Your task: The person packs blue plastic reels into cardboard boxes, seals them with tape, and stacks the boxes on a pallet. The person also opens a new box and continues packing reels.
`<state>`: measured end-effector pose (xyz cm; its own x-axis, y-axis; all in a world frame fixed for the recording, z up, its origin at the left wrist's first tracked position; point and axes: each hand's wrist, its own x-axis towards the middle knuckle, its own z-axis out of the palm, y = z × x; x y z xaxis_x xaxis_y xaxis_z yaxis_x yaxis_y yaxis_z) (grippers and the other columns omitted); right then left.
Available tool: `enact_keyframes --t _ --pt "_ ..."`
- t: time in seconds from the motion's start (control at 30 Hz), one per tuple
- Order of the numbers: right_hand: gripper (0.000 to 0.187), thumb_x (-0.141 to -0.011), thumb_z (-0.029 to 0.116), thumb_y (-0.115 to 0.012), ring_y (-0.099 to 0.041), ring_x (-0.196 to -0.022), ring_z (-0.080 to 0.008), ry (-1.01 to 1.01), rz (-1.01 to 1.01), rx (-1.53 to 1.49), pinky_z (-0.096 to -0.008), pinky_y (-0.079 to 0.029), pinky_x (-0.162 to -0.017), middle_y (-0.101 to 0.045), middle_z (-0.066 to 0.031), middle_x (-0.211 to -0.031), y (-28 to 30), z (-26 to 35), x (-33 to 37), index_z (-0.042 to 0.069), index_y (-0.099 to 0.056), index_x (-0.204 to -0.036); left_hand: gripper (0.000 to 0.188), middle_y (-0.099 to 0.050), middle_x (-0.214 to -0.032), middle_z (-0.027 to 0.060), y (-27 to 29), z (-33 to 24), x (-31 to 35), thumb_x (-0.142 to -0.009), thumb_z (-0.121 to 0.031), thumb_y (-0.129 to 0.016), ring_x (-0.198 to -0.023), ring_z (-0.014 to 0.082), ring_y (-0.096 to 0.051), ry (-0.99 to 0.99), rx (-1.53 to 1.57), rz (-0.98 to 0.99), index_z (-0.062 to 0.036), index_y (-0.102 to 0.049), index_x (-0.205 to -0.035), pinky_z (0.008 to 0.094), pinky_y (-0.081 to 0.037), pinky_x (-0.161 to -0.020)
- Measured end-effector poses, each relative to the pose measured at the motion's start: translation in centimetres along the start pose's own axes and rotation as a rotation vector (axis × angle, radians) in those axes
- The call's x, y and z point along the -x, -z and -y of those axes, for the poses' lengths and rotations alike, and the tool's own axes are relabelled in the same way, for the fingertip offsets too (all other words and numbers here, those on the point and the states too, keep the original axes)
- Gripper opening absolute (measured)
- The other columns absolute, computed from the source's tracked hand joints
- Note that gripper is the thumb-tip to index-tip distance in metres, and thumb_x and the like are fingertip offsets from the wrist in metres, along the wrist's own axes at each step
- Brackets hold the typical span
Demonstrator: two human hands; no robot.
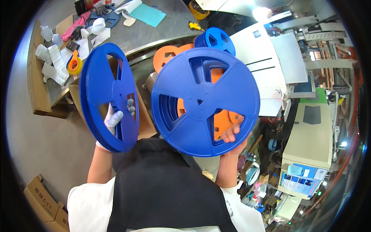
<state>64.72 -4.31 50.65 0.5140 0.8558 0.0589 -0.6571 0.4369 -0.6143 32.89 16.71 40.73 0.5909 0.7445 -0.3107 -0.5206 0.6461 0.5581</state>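
Note:
A large blue plastic reel [102, 79] stands nearly on edge at the left. My left hand [113, 120], in a white glove, reaches through its windows with the fingers closed around a spoke. To the right, a second blue reel [237, 87] faces me almost flat on. My right hand [233, 135], its fingertips bare, grips its lower right rim, fingers coming through a window. Layered blue edges show through the other windows, so more reels may lie behind; I cannot tell whether my hand holds them too. Orange reels [164, 55] sit behind, partly hidden.
Past the orange ones is a row of smaller-looking blue reels [217, 41]. A metal table [154, 35] carries papers, bottles and a yellow tape dispenser [74, 65]. A cardboard box [145, 116] stands between the reels. White panels [259, 58] and a beige machine [309, 135] are at right.

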Motion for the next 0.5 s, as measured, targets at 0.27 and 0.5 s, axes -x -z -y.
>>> enact_keyframes --t 0.27,0.5 --pt "0.085 -0.092 0.058 -0.058 -0.069 -0.092 -0.0315 -0.06 0.186 0.14 -0.0454 -0.06 -0.078 -0.065 -0.0162 -0.106 -3.2 -1.9 -0.4 -0.004 -0.035 -0.144 0.083 -0.055 -0.13 0.0093 -2.2 2.7 -1.6 -0.081 -0.01 -0.07 -0.114 0.0186 -0.056 -0.004 -0.298 0.042 -0.0093 -0.028 -0.153 0.0332 -0.045 -0.101" --pt "0.087 -0.087 0.052 -0.069 -0.06 -0.119 -0.0402 -0.189 0.007 0.694 -0.0499 -0.051 -0.099 -0.058 -0.0267 -0.131 -11.0 -8.6 -0.2 -0.008 -0.038 -0.142 0.085 -0.053 -0.135 0.0092 -10.0 4.6 -2.6 -0.084 -0.007 -0.074 -0.115 0.0189 -0.056 0.236 -0.056 0.183 -0.012 -0.025 -0.154 0.0332 -0.047 -0.1"
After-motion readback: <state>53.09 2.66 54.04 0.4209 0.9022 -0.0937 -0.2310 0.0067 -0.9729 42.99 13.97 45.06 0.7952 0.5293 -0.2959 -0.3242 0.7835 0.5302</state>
